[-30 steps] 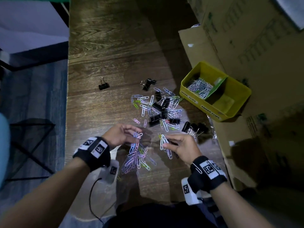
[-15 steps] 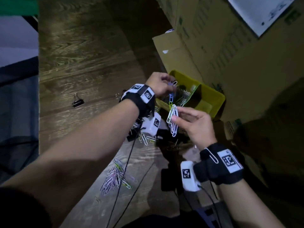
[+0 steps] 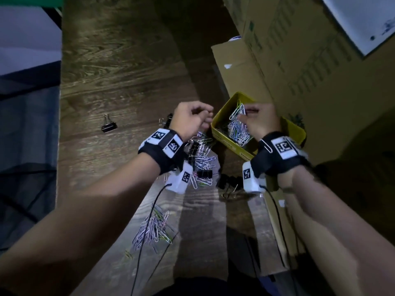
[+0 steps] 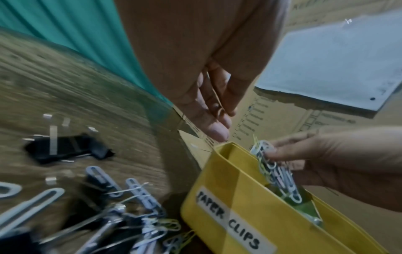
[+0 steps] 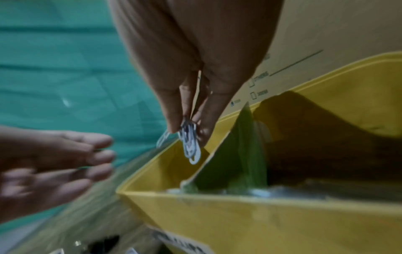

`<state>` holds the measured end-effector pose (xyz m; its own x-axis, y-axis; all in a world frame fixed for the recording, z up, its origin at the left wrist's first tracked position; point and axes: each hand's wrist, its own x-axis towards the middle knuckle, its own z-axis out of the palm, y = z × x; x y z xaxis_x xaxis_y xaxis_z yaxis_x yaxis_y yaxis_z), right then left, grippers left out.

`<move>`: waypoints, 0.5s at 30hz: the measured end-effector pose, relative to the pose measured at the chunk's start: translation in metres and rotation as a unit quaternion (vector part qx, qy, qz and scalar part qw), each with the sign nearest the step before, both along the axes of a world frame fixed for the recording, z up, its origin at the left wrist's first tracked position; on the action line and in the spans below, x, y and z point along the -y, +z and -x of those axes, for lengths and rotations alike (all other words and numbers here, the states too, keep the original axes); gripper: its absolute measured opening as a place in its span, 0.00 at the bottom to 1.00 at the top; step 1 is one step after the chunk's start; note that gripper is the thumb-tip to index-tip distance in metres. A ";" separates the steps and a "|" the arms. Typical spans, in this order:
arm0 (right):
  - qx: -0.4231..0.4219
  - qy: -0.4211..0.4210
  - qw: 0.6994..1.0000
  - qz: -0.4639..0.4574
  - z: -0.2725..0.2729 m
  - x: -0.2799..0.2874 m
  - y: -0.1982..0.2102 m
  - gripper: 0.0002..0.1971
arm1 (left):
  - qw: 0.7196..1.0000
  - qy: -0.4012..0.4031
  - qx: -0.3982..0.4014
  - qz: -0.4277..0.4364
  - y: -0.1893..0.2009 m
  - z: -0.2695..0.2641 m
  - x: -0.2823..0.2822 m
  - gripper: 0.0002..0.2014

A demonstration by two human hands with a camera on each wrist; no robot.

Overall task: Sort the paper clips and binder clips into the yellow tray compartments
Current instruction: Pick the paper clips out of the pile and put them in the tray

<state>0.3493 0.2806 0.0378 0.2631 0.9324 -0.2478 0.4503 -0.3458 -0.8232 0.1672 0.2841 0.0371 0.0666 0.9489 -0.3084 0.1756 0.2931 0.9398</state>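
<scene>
The yellow tray (image 3: 296, 133) stands at the table's right; its near wall (image 4: 228, 223) is labelled PAPER CLIPS. A heap of paper clips (image 3: 237, 131) lies in that left compartment, next to a green divider (image 5: 245, 146). My right hand (image 3: 248, 113) hovers over this compartment and pinches a bunch of paper clips (image 5: 189, 142) between thumb and fingers. Just left of the tray's corner is my left hand (image 3: 205, 117), its fingers (image 4: 214, 120) relaxed and holding nothing.
A mixed heap of paper clips and black binder clips (image 3: 201, 159) lies left of the tray. A second paper clip pile (image 3: 154, 229) lies nearer me. One binder clip (image 3: 109, 124) sits alone further left. Cardboard boxes (image 3: 299, 71) wall the right side.
Both hands rose from the table with paper clips. The left hand reached the tray, lost its clips and drew back left. The right hand carried its bunch over the tray.
</scene>
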 end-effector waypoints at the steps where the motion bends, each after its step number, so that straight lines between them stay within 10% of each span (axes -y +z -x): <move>1: 0.024 0.014 1.000 0.014 0.003 -0.005 -0.006 0.16 | 1.000 0.007 0.009 0.010 0.001 0.011 0.007 0.08; 8: 0.127 0.069 0.989 0.043 0.016 0.001 -0.019 0.20 | 0.974 -0.137 -0.178 0.018 -0.032 0.106 0.078 0.07; 15: 0.073 0.315 0.942 -0.089 0.090 0.100 0.009 0.07 | 0.780 -0.442 -0.406 -0.175 -0.083 0.150 0.178 0.18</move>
